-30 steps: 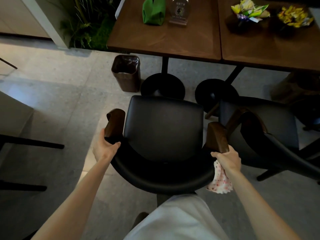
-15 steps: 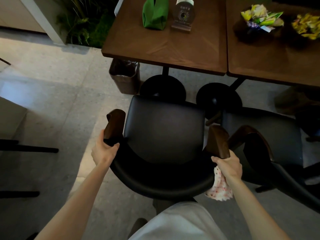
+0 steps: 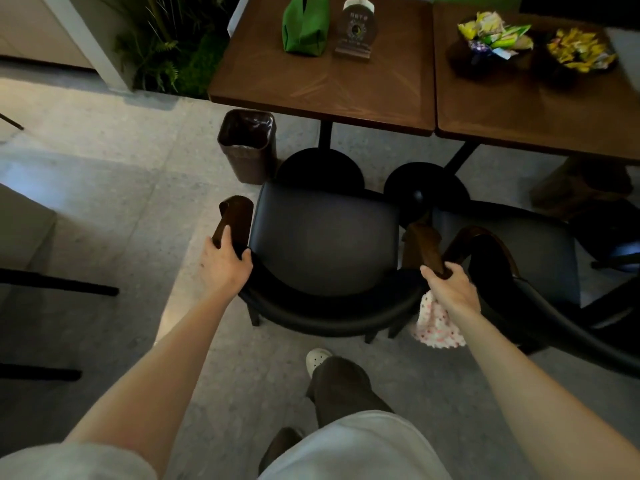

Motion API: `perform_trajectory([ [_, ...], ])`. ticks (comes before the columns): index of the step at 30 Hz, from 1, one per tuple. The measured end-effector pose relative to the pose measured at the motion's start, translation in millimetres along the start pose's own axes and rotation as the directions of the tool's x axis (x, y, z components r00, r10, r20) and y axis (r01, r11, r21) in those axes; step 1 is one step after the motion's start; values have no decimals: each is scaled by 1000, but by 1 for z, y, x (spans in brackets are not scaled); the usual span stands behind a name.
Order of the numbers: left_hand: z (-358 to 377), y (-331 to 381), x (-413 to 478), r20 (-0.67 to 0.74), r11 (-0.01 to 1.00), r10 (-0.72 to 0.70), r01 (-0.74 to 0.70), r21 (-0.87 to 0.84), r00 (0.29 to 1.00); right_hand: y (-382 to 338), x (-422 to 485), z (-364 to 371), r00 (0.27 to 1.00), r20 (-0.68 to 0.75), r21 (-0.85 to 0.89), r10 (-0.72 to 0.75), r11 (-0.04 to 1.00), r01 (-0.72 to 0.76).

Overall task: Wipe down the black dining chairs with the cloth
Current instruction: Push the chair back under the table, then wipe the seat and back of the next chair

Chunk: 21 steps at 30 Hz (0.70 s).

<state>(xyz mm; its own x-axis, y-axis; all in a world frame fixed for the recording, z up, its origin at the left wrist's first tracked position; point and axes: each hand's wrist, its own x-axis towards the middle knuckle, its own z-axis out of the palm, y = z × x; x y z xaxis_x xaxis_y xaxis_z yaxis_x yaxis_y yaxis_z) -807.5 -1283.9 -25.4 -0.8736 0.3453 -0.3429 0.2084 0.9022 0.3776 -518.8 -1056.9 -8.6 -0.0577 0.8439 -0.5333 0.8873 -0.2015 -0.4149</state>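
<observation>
While left hand (image 3: 225, 268) grips chair (image 3: 325, 244), right hand (image 3: 450, 289) clutching cloth (image 3: 436, 330) and armrest (image 3: 424, 247), table edge (image 3: 322, 116) just ahead

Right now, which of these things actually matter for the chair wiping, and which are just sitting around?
Job: black chair, armrests gripped by left hand and right hand; cloth in the right hand; second chair beside it.
Lying about: green pouch, sign stand, sweet bowls on the tables; bin and plants.
</observation>
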Motion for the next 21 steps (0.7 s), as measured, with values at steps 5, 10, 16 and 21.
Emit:
perform_trajectory([
  [5, -9, 18, -60, -2, 977, 211, -211, -25, 977, 0, -68, -25, 978, -111, 234, -175, 952, 197],
  [10, -16, 54, -146, 74, 860, 494, -474, -188, 867, 9, -135, -57, 938, -131, 402, -322, 847, 347],
  [16, -17, 120, -277, 406, 622, 782, -552, -556, 472, 57, -191, -107, 901, -167, 494, -400, 757, 428],
  [21, 15, 153, -343, 234, 503, 862, -695, -514, 450, 121, -201, -156, 913, -142, 614, -383, 689, 384],
])
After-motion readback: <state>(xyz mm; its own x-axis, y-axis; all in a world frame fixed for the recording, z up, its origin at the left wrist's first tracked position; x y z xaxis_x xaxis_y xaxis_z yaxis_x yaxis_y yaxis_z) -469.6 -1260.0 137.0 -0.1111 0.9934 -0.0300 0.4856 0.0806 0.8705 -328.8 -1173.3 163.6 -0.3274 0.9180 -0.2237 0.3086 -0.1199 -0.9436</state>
